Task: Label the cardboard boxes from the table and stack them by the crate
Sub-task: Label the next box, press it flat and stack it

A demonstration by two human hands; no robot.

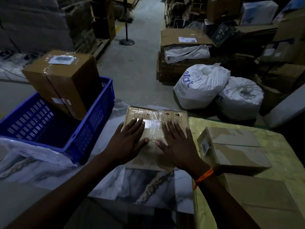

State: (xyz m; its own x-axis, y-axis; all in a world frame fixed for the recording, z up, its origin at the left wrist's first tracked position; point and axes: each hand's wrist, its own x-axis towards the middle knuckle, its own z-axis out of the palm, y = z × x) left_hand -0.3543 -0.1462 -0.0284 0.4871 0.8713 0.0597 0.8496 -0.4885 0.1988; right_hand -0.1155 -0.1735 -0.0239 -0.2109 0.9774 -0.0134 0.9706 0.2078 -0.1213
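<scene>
A flat cardboard box (153, 116) with handling symbols and shiny clear tape lies on the table in front of me. My left hand (130, 139) and my right hand (178, 144) both rest flat on its top, fingers spread, holding nothing. To the left stands a blue plastic crate (92, 123), and a tall taped cardboard box (66, 83) with a barcode label leans inside it. On the right, a cardboard box (237, 147) with a small label on its side sits on the table. Another box (257, 194) lies nearer me.
The table carries a marbled cover (145, 184) and a yellowish sheet (280, 146). Beyond its far edge, two white sacks (203, 86) sit on the floor. Stacked cartons (184, 47) line the right side, and a black stand base (126, 41) is in the aisle.
</scene>
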